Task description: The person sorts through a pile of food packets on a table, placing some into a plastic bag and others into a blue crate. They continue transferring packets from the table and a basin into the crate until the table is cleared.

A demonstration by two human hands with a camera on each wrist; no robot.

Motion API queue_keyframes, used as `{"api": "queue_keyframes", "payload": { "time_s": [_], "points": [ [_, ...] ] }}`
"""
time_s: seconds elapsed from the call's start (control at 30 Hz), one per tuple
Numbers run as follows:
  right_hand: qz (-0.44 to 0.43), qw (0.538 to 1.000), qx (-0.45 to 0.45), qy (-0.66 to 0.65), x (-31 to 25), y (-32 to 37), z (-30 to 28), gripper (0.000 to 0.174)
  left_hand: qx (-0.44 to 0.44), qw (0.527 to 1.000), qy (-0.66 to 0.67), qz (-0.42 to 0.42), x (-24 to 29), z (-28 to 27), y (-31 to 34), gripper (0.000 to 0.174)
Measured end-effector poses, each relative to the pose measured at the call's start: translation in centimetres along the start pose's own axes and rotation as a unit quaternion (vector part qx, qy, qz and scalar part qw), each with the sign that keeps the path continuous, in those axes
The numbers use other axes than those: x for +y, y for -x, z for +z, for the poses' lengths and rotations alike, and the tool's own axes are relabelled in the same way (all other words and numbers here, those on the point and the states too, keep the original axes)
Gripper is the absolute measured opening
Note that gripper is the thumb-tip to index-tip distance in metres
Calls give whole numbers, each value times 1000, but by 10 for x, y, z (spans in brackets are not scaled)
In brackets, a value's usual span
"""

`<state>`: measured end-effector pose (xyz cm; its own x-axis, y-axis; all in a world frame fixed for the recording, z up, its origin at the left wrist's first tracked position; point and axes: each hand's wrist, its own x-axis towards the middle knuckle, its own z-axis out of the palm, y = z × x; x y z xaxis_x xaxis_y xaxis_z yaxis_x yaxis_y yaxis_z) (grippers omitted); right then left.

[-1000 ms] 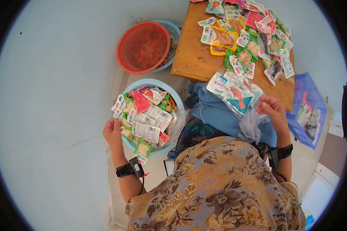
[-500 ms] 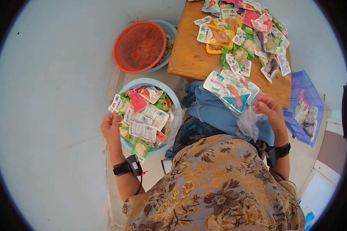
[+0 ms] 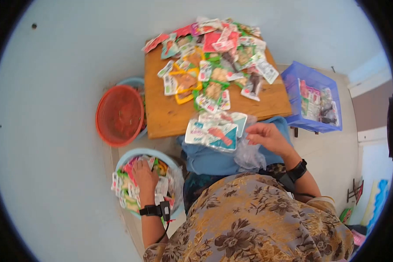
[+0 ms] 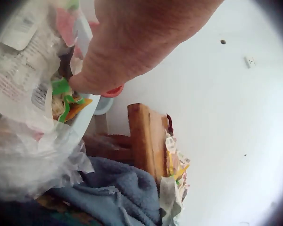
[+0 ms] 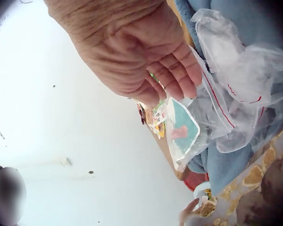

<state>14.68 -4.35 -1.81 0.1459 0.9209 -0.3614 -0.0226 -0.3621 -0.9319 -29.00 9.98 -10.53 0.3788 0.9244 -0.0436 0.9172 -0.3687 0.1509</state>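
My left hand [image 3: 144,174] reaches over the light-blue basin [image 3: 140,153], fingers stretched out onto the food packets inside. In the left wrist view a finger overlaps a green-edged packet [image 4: 61,87]; the other fingertips are out of sight. My right hand [image 3: 268,137] hovers beside a clear plastic bag [image 3: 249,158] on the lap, fingers loosely bent with nothing visible between them. Within the bag lie white-and-teal packets [image 3: 212,134] with a pink meat picture. The right wrist view has the fingertips right at the bag's edge, close to a teal packet [image 5: 184,127].
Many mixed food packets [image 3: 216,74] lie heaped on the wooden table [image 3: 166,124]. A red colander [image 3: 118,115] stands left of it, over another blue basin. Right of the table is a purple crate [image 3: 312,120] holding more packets. A blue towel [image 3: 201,163] covers the lap.
My left hand has moved from the basin's left rim onto the packets inside. My right hand stays beside the plastic bag. The head view has swung, showing more of the table and crate.
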Motion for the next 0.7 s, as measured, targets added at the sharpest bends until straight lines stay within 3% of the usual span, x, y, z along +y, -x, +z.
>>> {"api": "queue_keyframes", "payload": {
  "time_s": [0.03,0.13,0.33,0.4,0.53,0.7],
  "points": [
    [-8,1000,13,-2,-4,1,1,25,-37,998,-39,-16,-1,2,-2,44],
    [8,1000,13,-15,-9,7,0,26,-4,995,-100,-2,-2,12,-5,40],
    [-3,1000,8,-29,8,8,-4,28,-12,991,-130,-18,-7,26,-3,30],
    [10,999,0,-33,12,6,-7,28,27,989,-144,4,-11,33,0,24],
    [14,998,6,-57,9,6,-1,28,-15,988,-152,-37,-8,33,1,21],
    [8,998,-3,-58,7,5,2,28,34,989,-146,-11,-12,35,7,16]
  ]
}}
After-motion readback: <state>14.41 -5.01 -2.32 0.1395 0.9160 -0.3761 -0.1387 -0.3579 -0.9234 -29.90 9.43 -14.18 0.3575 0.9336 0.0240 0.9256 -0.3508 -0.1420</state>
